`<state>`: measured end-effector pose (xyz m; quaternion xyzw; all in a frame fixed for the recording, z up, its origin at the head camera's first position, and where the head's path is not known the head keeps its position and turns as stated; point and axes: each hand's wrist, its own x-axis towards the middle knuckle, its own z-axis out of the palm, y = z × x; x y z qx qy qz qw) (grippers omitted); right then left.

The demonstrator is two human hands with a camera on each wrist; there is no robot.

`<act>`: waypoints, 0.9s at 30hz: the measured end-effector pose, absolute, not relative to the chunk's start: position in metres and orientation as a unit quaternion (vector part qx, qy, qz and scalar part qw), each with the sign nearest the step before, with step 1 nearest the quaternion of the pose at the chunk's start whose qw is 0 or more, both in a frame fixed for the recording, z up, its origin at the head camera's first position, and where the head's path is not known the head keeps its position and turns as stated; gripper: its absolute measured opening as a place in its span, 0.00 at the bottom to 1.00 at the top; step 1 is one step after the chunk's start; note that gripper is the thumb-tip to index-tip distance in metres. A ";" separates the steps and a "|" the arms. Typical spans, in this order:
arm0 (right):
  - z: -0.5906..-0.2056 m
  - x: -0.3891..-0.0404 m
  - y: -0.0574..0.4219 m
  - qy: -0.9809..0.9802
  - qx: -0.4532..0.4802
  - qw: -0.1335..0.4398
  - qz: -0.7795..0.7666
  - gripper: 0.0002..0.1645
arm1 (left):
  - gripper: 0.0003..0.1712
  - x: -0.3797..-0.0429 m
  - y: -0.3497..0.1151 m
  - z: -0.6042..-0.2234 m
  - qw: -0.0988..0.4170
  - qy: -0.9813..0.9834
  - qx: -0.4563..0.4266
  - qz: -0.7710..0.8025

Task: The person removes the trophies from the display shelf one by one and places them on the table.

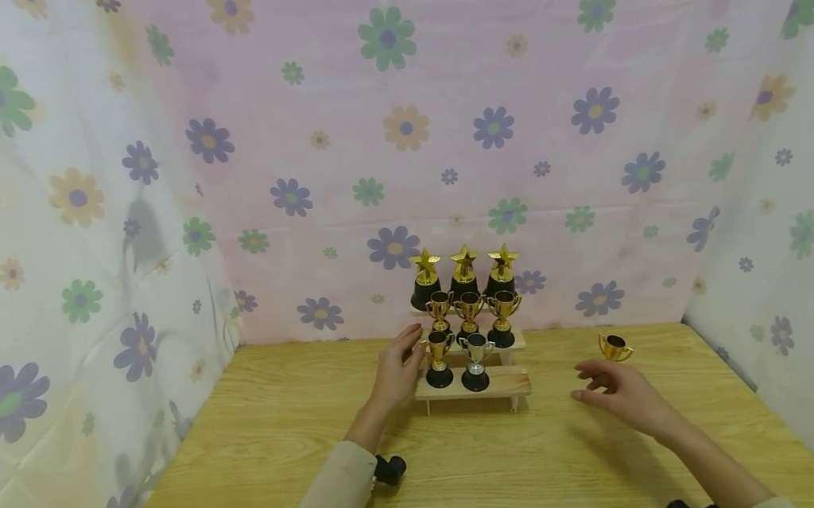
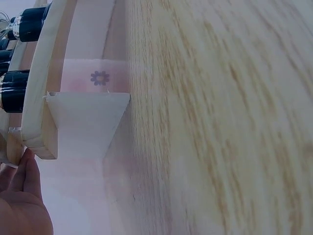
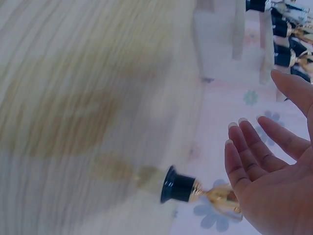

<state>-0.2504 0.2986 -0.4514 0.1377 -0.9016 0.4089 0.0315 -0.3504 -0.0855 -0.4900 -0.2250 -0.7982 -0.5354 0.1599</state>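
Observation:
A stepped wooden stand carries small trophies on black bases. Three star-topped trophies stand on its top step and three gold cups on the middle one. A gold cup trophy and a silver cup trophy share the front step. My left hand is at the stand's left side, its fingertips right at the wooden end of a step. Off to the right, my right hand reaches beside a lone gold trophy, fingers extended and holding nothing; in the head view it hides that trophy's base.
The stand and the lone trophy are on a wood-grain table. Flower-printed cloth hangs behind it and along both sides. A black wrist device juts out beside the left sleeve.

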 end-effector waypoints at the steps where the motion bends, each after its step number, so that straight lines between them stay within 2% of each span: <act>1: -0.451 -0.251 0.296 -0.901 0.141 0.032 0.410 0.32 | 0.23 -0.350 -0.085 -0.489 0.159 -0.798 -0.223 -0.536; 27: -0.442 -0.257 0.246 -0.887 0.192 0.048 0.417 0.31 | 0.22 -0.349 -0.084 -0.486 0.157 -0.802 -0.219 -0.534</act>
